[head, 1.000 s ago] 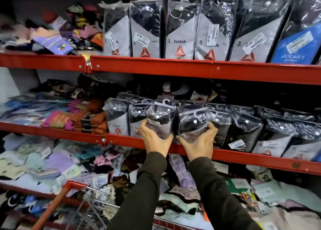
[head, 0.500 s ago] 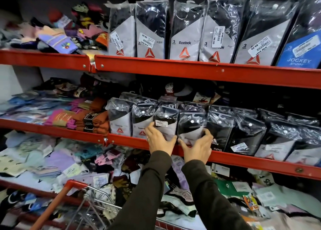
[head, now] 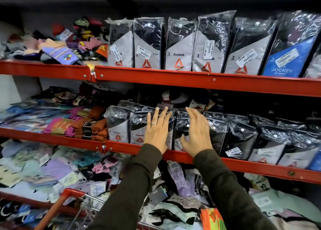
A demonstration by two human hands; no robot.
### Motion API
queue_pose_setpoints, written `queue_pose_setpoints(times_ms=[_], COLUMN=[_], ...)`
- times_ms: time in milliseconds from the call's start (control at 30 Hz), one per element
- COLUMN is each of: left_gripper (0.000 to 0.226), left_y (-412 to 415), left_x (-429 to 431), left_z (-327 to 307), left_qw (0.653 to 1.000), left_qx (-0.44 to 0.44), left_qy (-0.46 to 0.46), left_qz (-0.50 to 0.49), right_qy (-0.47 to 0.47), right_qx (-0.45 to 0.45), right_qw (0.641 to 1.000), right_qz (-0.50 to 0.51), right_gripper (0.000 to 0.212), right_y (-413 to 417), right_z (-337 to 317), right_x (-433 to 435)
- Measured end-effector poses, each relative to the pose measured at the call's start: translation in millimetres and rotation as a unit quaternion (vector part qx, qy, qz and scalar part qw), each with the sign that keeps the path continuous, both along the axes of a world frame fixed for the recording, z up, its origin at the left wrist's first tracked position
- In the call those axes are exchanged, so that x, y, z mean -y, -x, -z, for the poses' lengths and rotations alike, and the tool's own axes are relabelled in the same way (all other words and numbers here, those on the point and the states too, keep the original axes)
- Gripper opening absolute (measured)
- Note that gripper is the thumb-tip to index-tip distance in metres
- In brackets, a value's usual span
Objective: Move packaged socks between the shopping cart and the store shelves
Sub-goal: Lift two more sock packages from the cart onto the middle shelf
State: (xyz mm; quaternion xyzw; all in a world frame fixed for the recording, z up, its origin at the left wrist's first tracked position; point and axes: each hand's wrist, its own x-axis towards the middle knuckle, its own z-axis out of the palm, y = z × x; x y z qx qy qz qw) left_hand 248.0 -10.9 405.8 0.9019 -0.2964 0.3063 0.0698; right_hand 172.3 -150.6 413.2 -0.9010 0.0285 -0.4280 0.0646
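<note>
Black-and-grey Reebok sock packs (head: 119, 127) in clear plastic stand upright in a row along the middle red shelf (head: 243, 165). My left hand (head: 157, 129) lies flat with fingers spread in front of one pack, a ring on one finger. My right hand (head: 196, 132) is spread the same way against the pack beside it (head: 182, 125). Neither hand grips anything. The red-handled shopping cart (head: 69, 195) sits at the bottom left, its wire basket partly seen.
The top red shelf (head: 191, 80) carries taller Reebok packs (head: 180, 50) and a blue Jockey pack (head: 286, 59). Loose coloured socks (head: 57, 50) are heaped at the left of each shelf. The lowest shelf holds a jumble of flat sock packets (head: 57, 170).
Both hands let go of the two sock packs, which now stand in the middle-shelf row. The fingers have opened and flattened against the packs' fronts.
</note>
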Motion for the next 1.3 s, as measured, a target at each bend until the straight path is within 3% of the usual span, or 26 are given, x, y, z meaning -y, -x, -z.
queue_pose_setpoints(times_ms=[100,200,400,567,800,1033,1300], left_gripper=[0.101,0.096,0.085,0.101,0.143,0.124,0.109], left_y=[-10.6,-14.8,-12.1,-10.9,3.5,41.7,58.3], left_x=[8.2,15.1,21.7,15.2,19.1,88.3,154.4], left_z=[-10.9,-15.5,-16.2,-15.7,-31.5,-50.3,-39.3], left_qw=[0.994,0.991,0.993,0.991,0.986,0.985,0.979], left_qx=[-0.030,-0.048,-0.056,-0.063,-0.081,-0.024,-0.067], left_qy=[-0.104,-0.127,-0.105,-0.120,-0.144,-0.142,-0.166], left_qz=[-0.006,0.000,0.016,0.008,0.006,0.094,0.094], right_qy=[0.079,0.116,0.130,0.135,0.157,0.073,0.101], right_qx=[-0.154,-0.233,-0.237,-0.246,-0.206,-0.236,-0.287], right_qw=[0.984,0.964,0.963,0.959,0.965,0.962,0.936], right_qz=[0.038,0.064,-0.004,-0.037,0.025,0.119,0.178], right_gripper=[0.102,0.100,0.093,0.091,0.114,0.120,0.112], right_y=[-18.0,-25.3,-21.0,-17.4,6.5,44.9,58.4], right_z=[-11.4,-10.3,-16.9,-23.4,-29.8,-39.1,-15.0], right_x=[7.5,16.5,33.4,37.4,61.3,120.5,153.7])
